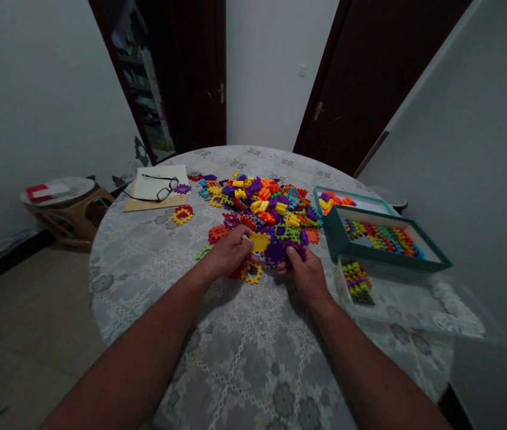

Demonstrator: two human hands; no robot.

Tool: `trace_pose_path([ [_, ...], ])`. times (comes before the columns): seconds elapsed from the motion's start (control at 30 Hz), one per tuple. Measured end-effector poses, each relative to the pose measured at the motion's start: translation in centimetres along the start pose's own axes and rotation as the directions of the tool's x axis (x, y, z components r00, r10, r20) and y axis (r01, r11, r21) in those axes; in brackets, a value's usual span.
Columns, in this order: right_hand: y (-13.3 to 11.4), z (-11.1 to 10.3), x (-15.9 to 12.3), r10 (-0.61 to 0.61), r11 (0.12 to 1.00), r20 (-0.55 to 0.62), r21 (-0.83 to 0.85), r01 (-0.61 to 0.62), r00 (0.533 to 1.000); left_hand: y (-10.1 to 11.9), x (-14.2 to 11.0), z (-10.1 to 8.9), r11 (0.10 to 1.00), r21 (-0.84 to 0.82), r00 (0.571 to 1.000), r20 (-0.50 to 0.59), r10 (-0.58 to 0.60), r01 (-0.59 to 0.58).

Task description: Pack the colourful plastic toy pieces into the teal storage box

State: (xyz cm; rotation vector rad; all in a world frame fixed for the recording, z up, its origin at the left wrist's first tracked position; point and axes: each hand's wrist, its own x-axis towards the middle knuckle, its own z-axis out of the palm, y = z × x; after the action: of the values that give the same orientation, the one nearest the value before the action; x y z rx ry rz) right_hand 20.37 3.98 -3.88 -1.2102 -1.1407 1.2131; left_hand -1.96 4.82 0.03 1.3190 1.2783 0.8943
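Note:
In the head view, my left hand (230,251) is closed, thumb and fingers pinching the edge of a flat yellow toothed building piece (260,243). My right hand (306,272) grips a dark purple toothed building piece (274,254), with the thumb on top. The two pieces are side by side between my hands; whether they are joined I cannot tell. Under and beside my left hand lie a yellow ring-shaped piece (252,273) and a green one (203,252), partly hidden. Just beyond my hands rises a heap of colourful interlocking pieces (266,203).
Glasses (163,192) rest on a pale notebook (146,182) at the left. A red and yellow ring pair (183,214) lies nearby. At the right stand a teal box (334,236) with rows of pieces, its shallower teal-rimmed partner (383,206) and a clear plastic bin (396,298).

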Motion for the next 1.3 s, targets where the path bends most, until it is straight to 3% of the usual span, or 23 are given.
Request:
trace_pose_path([
  [0.4, 0.9, 0.2, 0.1, 0.039, 0.997, 0.009, 0.073, -0.040, 0.999, 0.5, -1.0, 1.2, 0.999, -0.038, 0.984, 0.175, 0.032, -0.026],
  [0.63, -0.3, -0.6, 0.0, 0.032, 0.999, 0.055, -0.042, -0.029, 0.998, -0.6, -0.4, 0.7, 0.997, -0.061, 0.967, 0.247, 0.056, -0.042],
  [0.83, -1.6, -2.1, 0.3, -0.039, 0.987, 0.160, -0.147, 0.063, 0.986, -0.1, -0.7, 0.5, 0.989, -0.148, 0.956, 0.291, 0.019, 0.025],
  [1.03, -1.4, -1.6, 0.2, -0.052, 0.980, 0.172, -0.179, 0.083, 0.984, 0.4, -0.8, 1.1, 0.976, -0.188, 0.954, 0.297, -0.047, 0.107],
  [1.2, -1.5, -2.7, 0.1, -0.212, 0.902, 0.195, -0.339, 0.269, 0.958, 0.1, -0.8, 0.9, 0.982, -0.172, 0.952, 0.306, -0.024, 0.080],
  [1.3, -2.3, -3.9, 0.0, -0.286, 0.796, 0.339, -0.436, 0.419, 0.896, -0.1, -0.8, 0.7, 0.987, -0.146, 0.942, 0.335, -0.011, 0.064],
])
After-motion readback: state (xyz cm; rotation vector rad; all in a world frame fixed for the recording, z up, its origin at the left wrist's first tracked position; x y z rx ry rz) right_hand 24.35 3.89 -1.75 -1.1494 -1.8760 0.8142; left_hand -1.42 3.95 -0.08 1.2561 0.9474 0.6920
